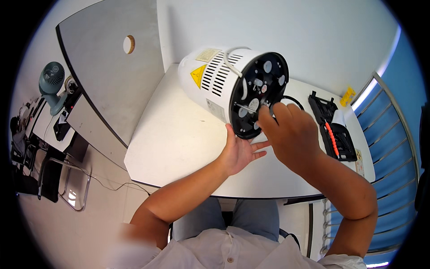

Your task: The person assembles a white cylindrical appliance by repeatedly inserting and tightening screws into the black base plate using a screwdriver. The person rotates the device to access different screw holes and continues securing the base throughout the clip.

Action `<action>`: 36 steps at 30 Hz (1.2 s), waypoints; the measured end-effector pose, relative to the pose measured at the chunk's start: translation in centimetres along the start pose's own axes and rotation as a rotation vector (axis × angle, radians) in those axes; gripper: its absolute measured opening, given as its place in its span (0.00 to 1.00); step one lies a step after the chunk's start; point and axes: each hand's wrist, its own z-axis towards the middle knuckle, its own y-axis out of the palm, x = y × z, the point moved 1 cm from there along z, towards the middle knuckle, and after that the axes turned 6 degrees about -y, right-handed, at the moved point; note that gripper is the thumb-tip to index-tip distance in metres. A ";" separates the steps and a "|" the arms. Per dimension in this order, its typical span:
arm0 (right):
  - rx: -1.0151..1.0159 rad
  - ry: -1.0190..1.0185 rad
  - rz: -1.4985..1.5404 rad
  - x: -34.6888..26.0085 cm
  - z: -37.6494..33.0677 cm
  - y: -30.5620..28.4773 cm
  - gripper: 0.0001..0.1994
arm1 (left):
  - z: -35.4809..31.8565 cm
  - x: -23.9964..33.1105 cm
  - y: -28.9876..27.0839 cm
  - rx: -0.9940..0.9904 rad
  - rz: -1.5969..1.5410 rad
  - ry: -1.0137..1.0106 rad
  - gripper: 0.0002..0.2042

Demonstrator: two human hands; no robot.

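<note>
A white cylindrical appliance [210,78] lies on its side on the white table [179,143], its black round base plate [260,92] turned toward me. My left hand [239,152] is open, palm up, under the lower rim of the base, thumb against it. My right hand [289,132] is in front of the base plate, its fingertips pinched at a spot near the plate's lower right; what they pinch is hidden. A white cord [230,60] loops over the vented side, near a yellow warning label [198,75].
An open black tool case [333,130] with an orange-handled tool lies at the table's right. A grey partition [109,76] stands to the left, with a small teal fan [51,85] on a cluttered desk beyond. A blue wall and metal railing [389,134] run on the right.
</note>
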 end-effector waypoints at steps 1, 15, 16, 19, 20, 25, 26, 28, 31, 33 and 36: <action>0.003 0.012 0.062 -0.1 -0.1 0.2 0.12 | -0.1 0.1 0.3 0.025 0.007 -0.007 0.54; 0.090 -0.191 -0.176 1.3 0.3 -1.0 0.16 | 0.1 -0.6 -0.3 0.014 -0.017 -0.003 0.50; 0.093 -0.219 -0.188 1.3 0.4 -1.0 0.16 | 0.1 -0.6 -0.4 0.008 -0.019 0.005 0.50; 0.034 -0.249 -0.162 0.9 0.5 -1.0 0.14 | 0.1 -0.7 -0.3 -0.009 -0.022 0.008 0.50; 0.017 -0.255 -0.159 0.8 0.5 -1.0 0.14 | 0.1 -0.6 -0.4 -0.012 -0.024 0.002 0.50; -0.004 -0.125 0.020 0.6 1.1 -0.6 0.06 | 0.0 -0.3 -0.8 0.013 -0.012 -0.024 0.51; -0.087 0.035 0.121 0.5 1.2 -0.7 0.05 | -0.1 -0.3 -0.8 0.018 -0.009 -0.028 0.52; -0.250 0.357 0.316 0.3 1.7 -1.3 0.05 | 0.0 -0.3 -0.6 0.021 -0.005 -0.035 0.53; -0.341 0.609 0.668 1.7 2.4 -1.6 0.06 | 0.0 -0.4 -0.6 0.030 0.000 -0.029 0.54; -0.442 0.849 0.927 2.6 2.4 -1.1 0.08 | -0.1 -0.4 -0.6 0.038 0.008 -0.031 0.54; -0.402 1.023 1.175 2.2 1.8 -1.0 0.08 | 0.1 -0.6 -0.4 0.028 0.010 -0.023 0.52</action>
